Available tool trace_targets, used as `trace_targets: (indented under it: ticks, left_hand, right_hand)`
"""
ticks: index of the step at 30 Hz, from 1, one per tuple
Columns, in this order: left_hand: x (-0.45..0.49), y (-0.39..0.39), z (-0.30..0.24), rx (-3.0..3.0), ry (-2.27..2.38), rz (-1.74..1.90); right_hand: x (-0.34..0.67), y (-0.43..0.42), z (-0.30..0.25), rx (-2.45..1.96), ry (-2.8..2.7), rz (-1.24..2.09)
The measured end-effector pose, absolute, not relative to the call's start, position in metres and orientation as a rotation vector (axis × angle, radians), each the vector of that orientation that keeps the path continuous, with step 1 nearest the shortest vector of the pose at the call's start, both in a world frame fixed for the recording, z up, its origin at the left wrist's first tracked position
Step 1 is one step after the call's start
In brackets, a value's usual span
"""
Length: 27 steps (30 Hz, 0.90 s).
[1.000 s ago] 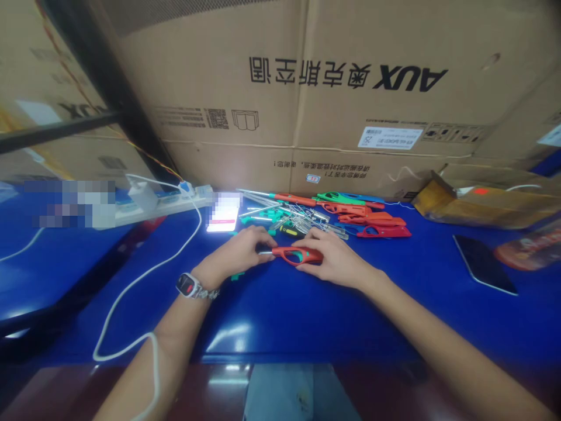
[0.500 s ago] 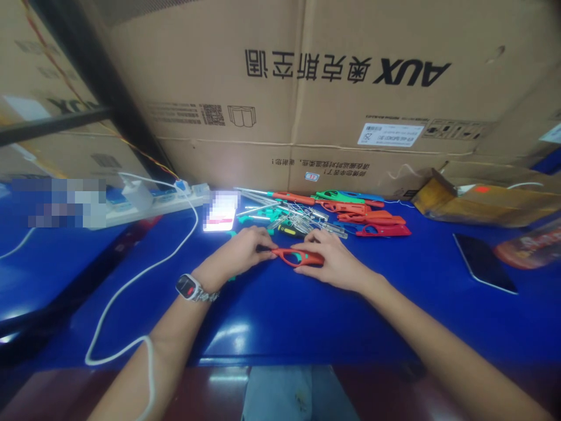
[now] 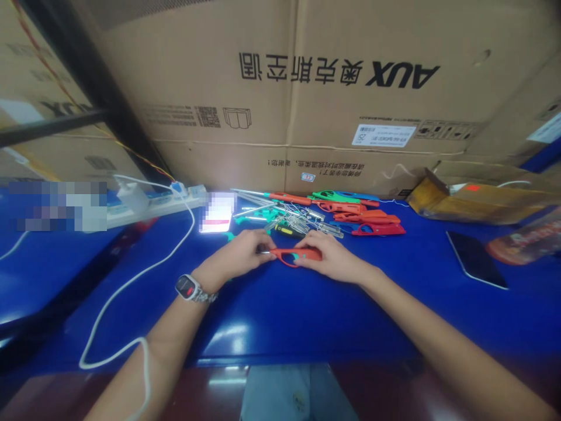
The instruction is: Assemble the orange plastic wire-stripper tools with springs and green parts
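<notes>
Both hands meet over a red plastic lighter handle (image 3: 293, 254) lying on the blue table (image 3: 280, 310). My left hand (image 3: 239, 257), with a watch on its wrist, pinches the thin metal tube at the handle's left end. My right hand (image 3: 335, 257) is closed round the handle's right end. A green part shows in the handle's middle. Just behind the hands lies a pile of metal tubes (image 3: 289, 219) and several red, green and blue handles (image 3: 363, 219).
Large cardboard boxes (image 3: 307, 99) wall off the back of the table. A lit phone (image 3: 217, 213) and a white power strip (image 3: 153, 204) with a trailing white cable (image 3: 127, 286) sit at the left. A dark phone (image 3: 475, 260) and a torn carton (image 3: 477, 199) lie at the right.
The hands and the red handle stay in nearly the same place; my fingers have shifted slightly on it. The view has drifted a little.
</notes>
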<state>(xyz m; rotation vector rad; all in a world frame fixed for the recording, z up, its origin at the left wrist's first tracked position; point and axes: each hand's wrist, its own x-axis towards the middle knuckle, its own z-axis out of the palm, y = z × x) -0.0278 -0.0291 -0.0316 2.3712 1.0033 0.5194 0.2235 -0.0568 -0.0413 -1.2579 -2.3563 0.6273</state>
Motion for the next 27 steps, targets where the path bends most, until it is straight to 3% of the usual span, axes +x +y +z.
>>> trace_targets:
  ticks: [9, 20, 27]
  left_hand:
    - [-0.029, -0.023, -0.039, 2.239, 1.073, 0.522]
    - [-0.013, -0.04, -0.029, 2.393, 0.952, 0.563]
    - [-0.015, -0.034, -0.03, 2.31, 0.842, 0.627]
  right_hand:
    - [0.22, -0.054, -0.029, -1.361, -2.313, 0.724]
    - [0.213, -0.068, -0.029, -1.357, -2.324, 0.44]
    - [0.215, -0.067, -0.03, -1.344, -2.291, 0.447]
